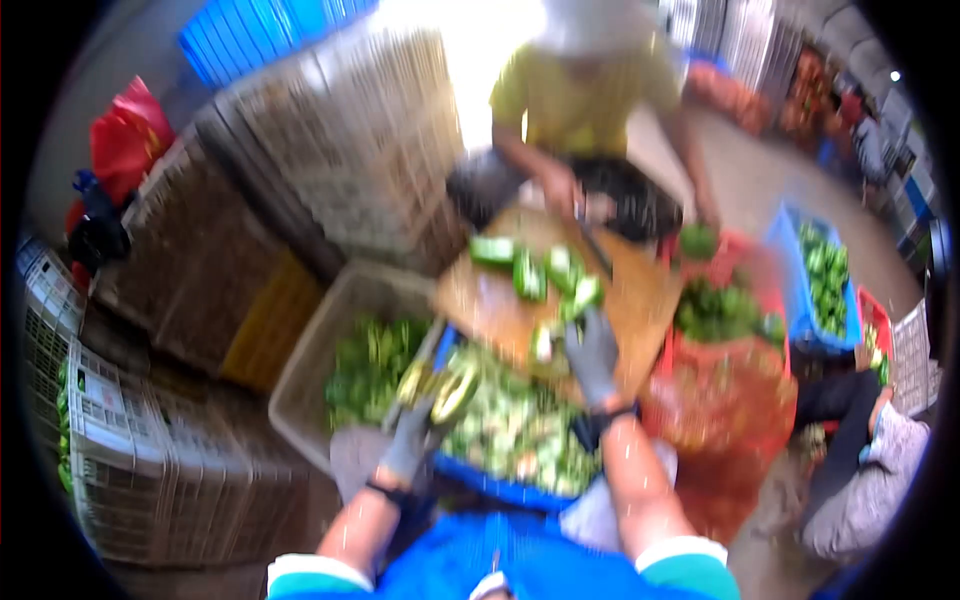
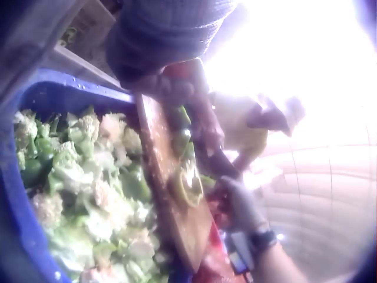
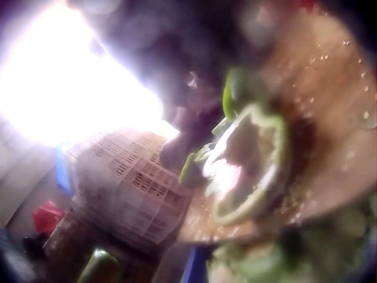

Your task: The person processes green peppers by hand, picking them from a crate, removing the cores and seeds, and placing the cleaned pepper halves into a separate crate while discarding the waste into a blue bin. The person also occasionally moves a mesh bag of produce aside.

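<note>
My gloved left hand point(image 1: 408, 445) grips a green pepper half point(image 1: 455, 393) above the left side of a blue crate point(image 1: 480, 478) full of pale pepper cores. Over the near part of the wooden cutting board point(image 1: 635, 300) reaches my gloved right hand point(image 1: 592, 355), fingers extended toward cut pepper pieces point(image 1: 580, 297). Beside those fingers another pepper piece point(image 1: 543, 345) lies at the board's near edge. Up close in the right wrist view, a hollowed pepper half point(image 3: 277, 159) shows its cut rim. More halves point(image 1: 492, 250) lie farther back on the board.
Across the board a person in a yellow shirt point(image 1: 575, 100) holds a knife point(image 1: 597, 250). A grey tub point(image 1: 300, 375) of green pepper pieces stands left. On the right are a red crate point(image 1: 735, 250) of peppers, a red mesh sack point(image 1: 715, 420) and a blue crate point(image 1: 800, 300). Stacked crates point(image 1: 390, 130) rise behind.
</note>
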`<act>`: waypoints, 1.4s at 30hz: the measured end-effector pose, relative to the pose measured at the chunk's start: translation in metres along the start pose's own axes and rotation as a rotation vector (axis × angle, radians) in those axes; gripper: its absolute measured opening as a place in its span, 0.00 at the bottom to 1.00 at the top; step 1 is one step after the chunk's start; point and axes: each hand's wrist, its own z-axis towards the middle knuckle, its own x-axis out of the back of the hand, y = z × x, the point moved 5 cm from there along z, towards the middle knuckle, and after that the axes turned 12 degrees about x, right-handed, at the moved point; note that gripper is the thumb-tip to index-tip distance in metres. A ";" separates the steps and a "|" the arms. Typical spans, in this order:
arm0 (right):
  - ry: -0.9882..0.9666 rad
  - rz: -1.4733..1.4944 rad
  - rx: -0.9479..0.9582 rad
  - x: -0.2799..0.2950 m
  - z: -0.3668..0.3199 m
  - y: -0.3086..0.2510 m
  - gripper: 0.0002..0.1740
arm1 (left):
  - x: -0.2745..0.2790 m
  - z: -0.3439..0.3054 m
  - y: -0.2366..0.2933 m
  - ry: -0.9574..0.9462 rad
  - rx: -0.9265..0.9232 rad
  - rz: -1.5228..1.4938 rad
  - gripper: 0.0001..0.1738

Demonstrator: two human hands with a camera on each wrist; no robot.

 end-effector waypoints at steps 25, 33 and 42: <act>-0.382 0.239 0.039 -0.050 -0.048 -0.013 0.19 | -0.062 0.043 -0.035 0.152 -0.248 1.234 0.41; 0.052 0.641 -0.368 -0.040 -0.018 0.046 0.20 | 0.044 0.024 -0.014 0.083 0.017 -0.162 0.18; 0.195 0.513 -0.121 0.001 0.001 0.026 0.14 | -0.113 0.058 -0.042 0.222 -0.739 1.469 0.26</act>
